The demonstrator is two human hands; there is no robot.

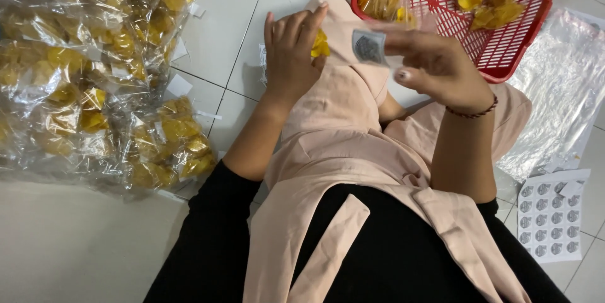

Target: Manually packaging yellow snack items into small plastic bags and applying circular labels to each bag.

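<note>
Black lap and pink apron (340, 151) nearest. Labelling step in hand, seemingly: right hand (435, 69) pinching a round sticker (369, 47) at fingertips, left hand (291, 57) closed around a clear bag of yellow chips (321, 44). Next: pressing sticker flat onto bag, just beside it now.
</note>
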